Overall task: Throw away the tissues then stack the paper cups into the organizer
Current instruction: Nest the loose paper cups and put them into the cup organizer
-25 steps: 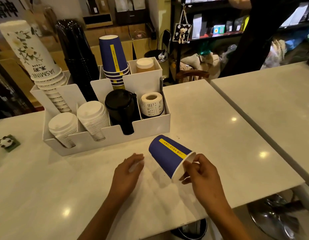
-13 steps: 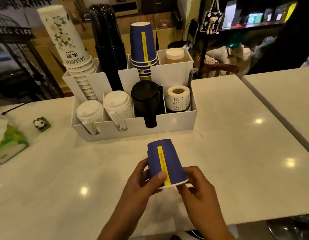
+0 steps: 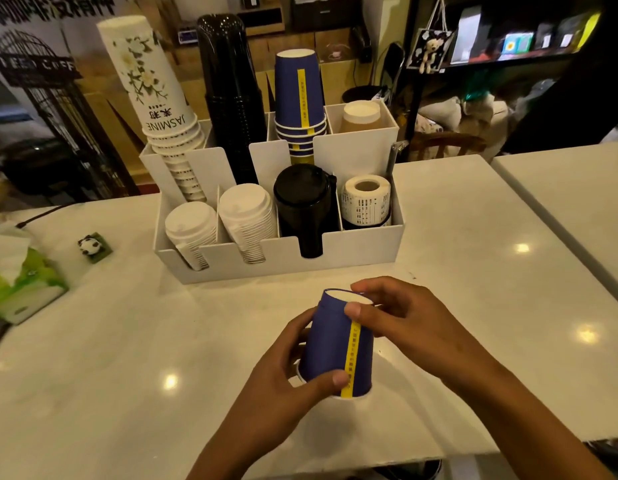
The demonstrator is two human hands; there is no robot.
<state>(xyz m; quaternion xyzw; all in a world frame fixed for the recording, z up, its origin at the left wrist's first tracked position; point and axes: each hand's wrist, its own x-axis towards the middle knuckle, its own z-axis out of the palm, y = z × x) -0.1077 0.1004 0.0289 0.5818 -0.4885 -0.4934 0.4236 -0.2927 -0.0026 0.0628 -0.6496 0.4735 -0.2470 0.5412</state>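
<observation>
A blue paper cup [image 3: 330, 344] with a yellow stripe is held upside down just above the white counter, in front of me. My left hand [image 3: 283, 375] wraps its lower rim from the left, thumb across the front. My right hand [image 3: 401, 317] pinches the cup's upturned base from the right. Behind it stands the white organizer [image 3: 363, 247]. In the organizer's back row a stack of matching blue cups [image 3: 300, 98] rises upside down.
The organizer also holds a white JASMINE cup stack [image 3: 151, 84], black cups [image 3: 228, 84], white lids [image 3: 247, 216], black lids [image 3: 306, 202] and a label roll [image 3: 366, 199]. A green tissue box [image 3: 20, 285] and a small panda figure [image 3: 91, 244] lie at the left. A second counter [image 3: 570, 188] adjoins at the right.
The cup went from tilted in my right hand alone to upside down between both hands. My right hand has shifted from the rim up to the cup's base.
</observation>
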